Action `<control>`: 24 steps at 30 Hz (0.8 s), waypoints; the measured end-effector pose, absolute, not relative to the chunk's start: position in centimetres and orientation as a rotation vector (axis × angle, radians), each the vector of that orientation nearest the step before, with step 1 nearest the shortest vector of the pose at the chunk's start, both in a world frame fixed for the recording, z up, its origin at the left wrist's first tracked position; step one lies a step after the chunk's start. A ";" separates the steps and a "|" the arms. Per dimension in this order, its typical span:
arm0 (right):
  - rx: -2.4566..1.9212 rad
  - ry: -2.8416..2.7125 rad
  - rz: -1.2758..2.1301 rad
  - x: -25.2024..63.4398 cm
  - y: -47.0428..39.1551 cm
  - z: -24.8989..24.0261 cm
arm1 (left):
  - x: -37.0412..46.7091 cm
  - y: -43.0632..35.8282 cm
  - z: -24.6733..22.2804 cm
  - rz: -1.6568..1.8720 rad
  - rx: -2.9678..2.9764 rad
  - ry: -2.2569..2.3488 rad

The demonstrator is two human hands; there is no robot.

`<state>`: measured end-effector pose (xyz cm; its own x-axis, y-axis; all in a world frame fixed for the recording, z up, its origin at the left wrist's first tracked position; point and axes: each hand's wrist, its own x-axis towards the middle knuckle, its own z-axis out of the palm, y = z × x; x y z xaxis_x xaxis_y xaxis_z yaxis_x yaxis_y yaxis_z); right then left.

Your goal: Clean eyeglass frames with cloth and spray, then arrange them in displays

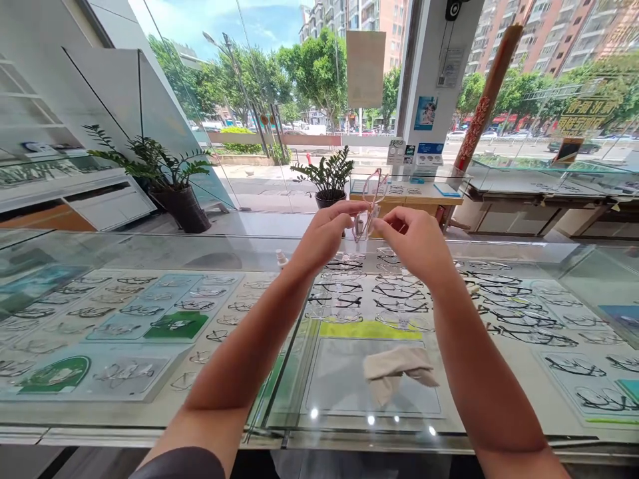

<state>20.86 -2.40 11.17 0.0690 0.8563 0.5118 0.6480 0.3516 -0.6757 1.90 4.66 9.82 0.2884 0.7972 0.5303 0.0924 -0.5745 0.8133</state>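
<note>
I've L grip point(327, 229) & R grip point(418, 245) both pinched tight on the glasses point(373, 191), up b/w them. I'd press soft w/ both so nothing bends; cloth point(398, 368) sits below R grip.

Pair of glasses point(370, 210), thin pinkish frame as I see it from here, see-through lenses, tipped on end, held up between left hand point(327, 231) and right hand point(417, 245)
</note>
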 end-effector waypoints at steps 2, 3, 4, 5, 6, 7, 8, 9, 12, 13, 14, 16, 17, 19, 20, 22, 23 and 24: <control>-1.318 -1.665 0.264 20.7 -2.8 11.3 | 1.9 2.4 10.6 1.334 1.886 0.785; -1.291 -1.663 0.256 20.5 -3.0 11.3 | 1.9 1.7 10.8 1.342 1.884 0.793; -1.270 -1.657 0.244 20.4 -3.2 11.3 | 1.8 1.2 10.8 1.345 1.881 0.802; -1.255 -1.655 0.229 20.3 -3.3 11.2 | 1.7 0.9 10.7 1.342 1.880 0.809; -1.249 -1.658 0.214 20.1 -3.4 11.1 | 1.5 0.7 10.5 1.335 1.881 0.814; -1.253 -1.666 0.200 19.9 -3.4 10.9 | 1.4 0.6 10.2 1.328 1.885 0.814; -1.264 -1.679 0.189 19.6 -3.4 10.8 | 1.1 0.5 9.8 1.320 1.889 0.811; -1.279 -1.696 0.179 19.3 -3.4 10.6 | 0.9 0.3 9.5 1.319 1.891 0.804; -1.317 -1.756 0.160 18.4 -3.3 10.1 | 0.1 -0.1 8.3 1.361 1.878 0.793; -1.311 -1.777 0.159 18.2 -3.2 9.9 | -0.1 -0.1 7.9 1.379 1.873 0.796; -1.296 -1.794 0.165 18.1 -3.2 9.7 | -0.3 -0.1 7.3 1.396 1.868 0.802; -1.251 -1.816 0.199 18.0 -3.0 8.9 | -0.6 0.3 6.0 1.430 1.847 0.822; -1.231 -1.823 0.223 18.2 -3.0 8.3 | -0.8 0.7 5.2 1.448 1.828 0.833; -1.196 -1.836 0.283 18.7 -2.9 6.8 | -0.9 1.5 3.4 1.460 1.769 0.837; -1.182 -1.842 0.313 19.1 -2.9 5.8 | -0.8 1.8 2.4 1.446 1.732 0.824; -1.153 -1.854 0.378 19.8 -3.0 3.8 | -0.6 2.0 0.4 1.390 1.669 0.776; -1.142 -1.856 0.409 20.2 -3.1 2.8 | -0.4 2.0 -0.5 1.356 1.648 0.748; -1.135 -1.853 0.435 20.4 -3.2 1.8 | -0.1 1.8 -1.2 1.319 1.636 0.722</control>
<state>20.45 -3.24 1.82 -0.1812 0.8428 0.5069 0.5292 0.5180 -0.6720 -0.15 1.78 -1.25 0.2645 0.8561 0.4440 -0.0879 -0.4371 0.8951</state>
